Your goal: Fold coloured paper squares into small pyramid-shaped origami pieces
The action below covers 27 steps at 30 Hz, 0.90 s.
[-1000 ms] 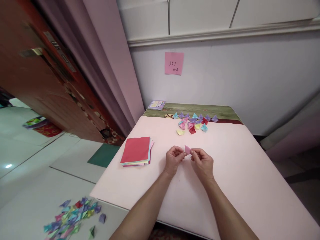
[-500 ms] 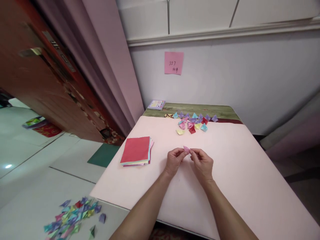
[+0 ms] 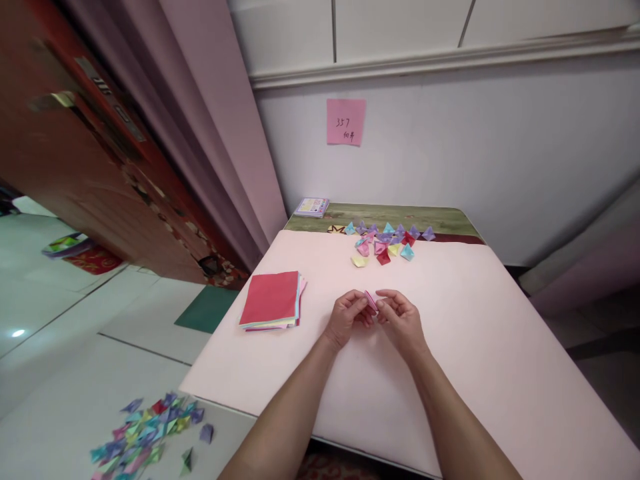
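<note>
The small pink folded-paper piece (image 3: pixel 371 301) has turned, now showing 1 darker magenta edge; the right bare hand's (image 3: pixel 401 321) index finger has straightened.

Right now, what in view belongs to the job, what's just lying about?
Probably job:
pink folded paper between left hand and right hand
red-topped square paper stack
folded paper pieces
folded-paper heap

Probably lying about:
pink wall note
green mat
printed paper stack

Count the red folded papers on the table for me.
2, both beyond the held pink paper: a nearer red paper, left of a blue paper, and a farther red paper, to its right. Others may be hidden where papers overlap.
</note>
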{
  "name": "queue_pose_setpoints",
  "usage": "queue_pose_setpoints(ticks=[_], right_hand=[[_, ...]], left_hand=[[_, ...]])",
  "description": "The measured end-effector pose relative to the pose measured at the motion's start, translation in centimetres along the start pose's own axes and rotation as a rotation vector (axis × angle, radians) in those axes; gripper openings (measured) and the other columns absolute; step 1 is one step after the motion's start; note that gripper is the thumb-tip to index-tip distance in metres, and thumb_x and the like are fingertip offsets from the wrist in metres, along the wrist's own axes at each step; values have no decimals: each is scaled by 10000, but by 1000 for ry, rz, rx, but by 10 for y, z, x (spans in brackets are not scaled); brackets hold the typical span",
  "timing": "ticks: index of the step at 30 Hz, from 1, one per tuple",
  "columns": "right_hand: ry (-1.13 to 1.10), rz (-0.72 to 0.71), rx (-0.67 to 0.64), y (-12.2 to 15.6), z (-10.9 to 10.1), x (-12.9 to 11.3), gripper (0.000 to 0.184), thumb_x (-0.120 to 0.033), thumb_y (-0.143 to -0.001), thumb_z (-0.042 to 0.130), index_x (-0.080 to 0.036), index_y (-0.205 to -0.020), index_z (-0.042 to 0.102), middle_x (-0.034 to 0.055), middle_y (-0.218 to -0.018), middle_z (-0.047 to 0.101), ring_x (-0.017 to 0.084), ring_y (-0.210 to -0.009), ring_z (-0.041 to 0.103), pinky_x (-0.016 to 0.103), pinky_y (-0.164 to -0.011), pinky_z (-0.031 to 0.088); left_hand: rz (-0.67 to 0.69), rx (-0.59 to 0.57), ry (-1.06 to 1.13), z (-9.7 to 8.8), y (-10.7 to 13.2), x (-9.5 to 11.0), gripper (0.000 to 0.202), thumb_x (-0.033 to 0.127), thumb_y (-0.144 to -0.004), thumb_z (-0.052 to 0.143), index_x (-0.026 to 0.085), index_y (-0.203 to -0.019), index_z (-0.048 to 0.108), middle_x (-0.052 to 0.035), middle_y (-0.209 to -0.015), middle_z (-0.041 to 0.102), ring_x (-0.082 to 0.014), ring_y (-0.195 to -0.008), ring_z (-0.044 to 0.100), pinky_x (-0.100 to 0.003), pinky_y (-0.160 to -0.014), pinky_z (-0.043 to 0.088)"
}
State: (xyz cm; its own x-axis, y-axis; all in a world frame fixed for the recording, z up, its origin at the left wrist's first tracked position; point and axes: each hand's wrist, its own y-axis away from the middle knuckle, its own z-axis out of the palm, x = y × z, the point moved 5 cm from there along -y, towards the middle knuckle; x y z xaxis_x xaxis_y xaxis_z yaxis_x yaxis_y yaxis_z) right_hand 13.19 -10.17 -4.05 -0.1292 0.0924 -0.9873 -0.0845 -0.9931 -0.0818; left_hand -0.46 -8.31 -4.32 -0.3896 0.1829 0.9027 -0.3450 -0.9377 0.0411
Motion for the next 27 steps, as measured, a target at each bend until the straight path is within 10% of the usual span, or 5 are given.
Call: queue_pose_setpoints(ticks=[17,27], right_hand=[[-101,115,-101,-5,-4,12,301,-446,-735,794,-195,-771,632,26,-667,687,153,-601,621,280,-596,510],[-34,126,-31,-7,-3,27,403,-476,-728,780,-183,-972,651,1,-646,649,131,-534,580,248,-505,478]], left_hand=[[41,10,-46,0,-1,-6,346,370,-713,806,148,-832,569,-15,-681,670,-112,-559,595,-233,-557,470],[86,50,-123,0,-3,-9,422,337,-736,774,179,-1044,533,41,-680,618,-93,-574,562,-213,-578,442]])
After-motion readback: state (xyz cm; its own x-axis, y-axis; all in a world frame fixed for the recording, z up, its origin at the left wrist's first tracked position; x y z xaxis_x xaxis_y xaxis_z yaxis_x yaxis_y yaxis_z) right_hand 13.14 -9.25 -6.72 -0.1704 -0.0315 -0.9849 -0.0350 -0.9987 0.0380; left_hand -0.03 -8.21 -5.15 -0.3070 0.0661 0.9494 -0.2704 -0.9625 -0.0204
